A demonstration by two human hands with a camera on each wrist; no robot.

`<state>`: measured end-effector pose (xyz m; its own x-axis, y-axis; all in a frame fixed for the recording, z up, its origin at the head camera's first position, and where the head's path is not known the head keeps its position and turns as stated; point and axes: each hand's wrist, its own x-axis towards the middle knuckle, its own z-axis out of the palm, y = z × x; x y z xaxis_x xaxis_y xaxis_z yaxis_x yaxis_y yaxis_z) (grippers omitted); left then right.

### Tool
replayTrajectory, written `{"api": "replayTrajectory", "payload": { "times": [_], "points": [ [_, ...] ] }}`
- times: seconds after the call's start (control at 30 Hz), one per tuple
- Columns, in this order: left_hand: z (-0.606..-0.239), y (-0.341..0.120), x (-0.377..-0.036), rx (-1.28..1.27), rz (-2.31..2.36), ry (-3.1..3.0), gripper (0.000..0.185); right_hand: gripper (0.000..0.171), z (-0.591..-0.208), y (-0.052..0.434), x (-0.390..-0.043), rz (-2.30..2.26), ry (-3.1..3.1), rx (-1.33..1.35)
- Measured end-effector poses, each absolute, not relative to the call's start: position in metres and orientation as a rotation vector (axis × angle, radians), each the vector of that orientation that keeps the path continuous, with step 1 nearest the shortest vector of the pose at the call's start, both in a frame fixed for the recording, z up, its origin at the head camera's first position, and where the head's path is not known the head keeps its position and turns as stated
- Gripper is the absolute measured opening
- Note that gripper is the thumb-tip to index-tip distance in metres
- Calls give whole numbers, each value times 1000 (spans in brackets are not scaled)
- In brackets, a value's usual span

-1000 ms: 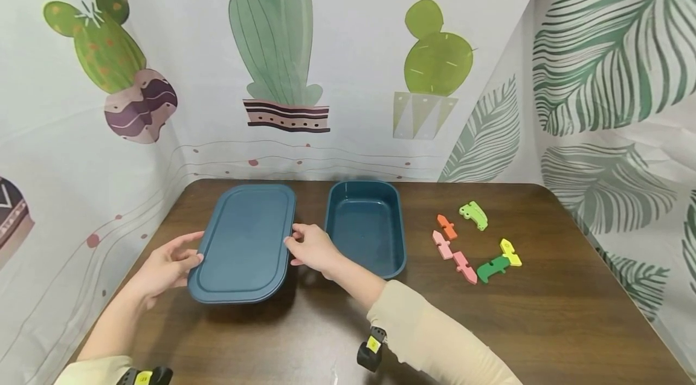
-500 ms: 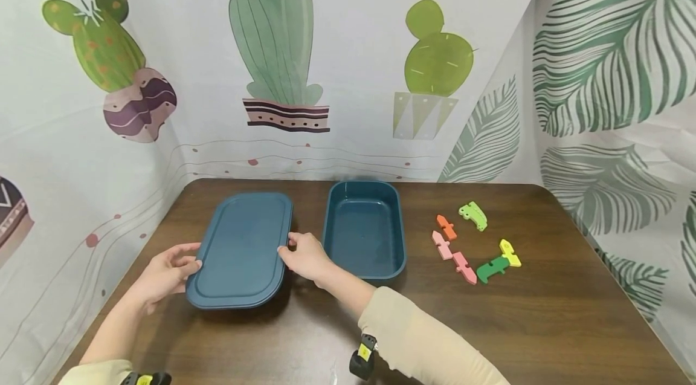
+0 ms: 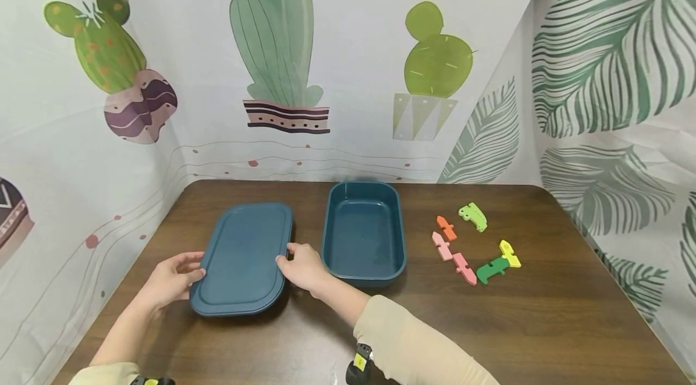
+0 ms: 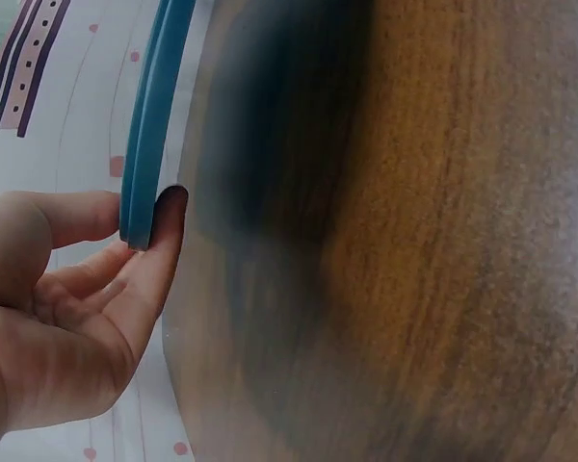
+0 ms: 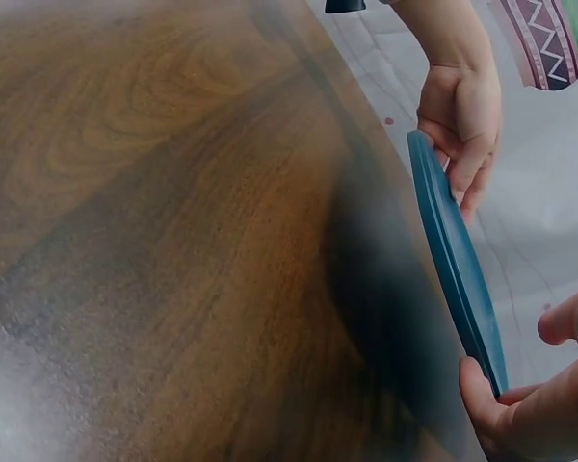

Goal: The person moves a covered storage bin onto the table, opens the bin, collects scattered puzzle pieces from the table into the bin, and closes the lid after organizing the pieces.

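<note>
At the lid edges: we pinch both long sides, thumb over, fingers (image 4: pixel 96 289) under
left hand (image 3: pixel 173 279): curled on the lid's left edge; grip firm, edge seated between thumb and fingertips
right hand (image 3: pixel 306 268): curled on the lid's right edge, near the tub
lid (image 3: pixel 241 258): dark blue, held low over the bench, shadow beneath in the wrist views; we judge it best kept level with even pull on both sides
tub (image 3: pixel 363 234): open, empty, just right of the lid; keep knuckles off its wall
bench (image 3: pixel 544 312): brown wood
puzzle pieces (image 3: pixel 473 246): well right of the tub, untouched
</note>
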<state>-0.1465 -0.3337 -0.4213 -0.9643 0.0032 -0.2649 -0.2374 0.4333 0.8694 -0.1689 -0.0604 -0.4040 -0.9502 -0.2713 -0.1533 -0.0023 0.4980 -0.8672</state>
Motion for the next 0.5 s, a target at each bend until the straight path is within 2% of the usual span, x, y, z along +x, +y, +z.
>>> {"api": "replayTrajectory", "payload": {
  "times": [0.5],
  "points": [
    [-427,-331,-149,-234,1308,2661,49,47,-411,-66,-166,-1401,2480,-190]
  ]
}}
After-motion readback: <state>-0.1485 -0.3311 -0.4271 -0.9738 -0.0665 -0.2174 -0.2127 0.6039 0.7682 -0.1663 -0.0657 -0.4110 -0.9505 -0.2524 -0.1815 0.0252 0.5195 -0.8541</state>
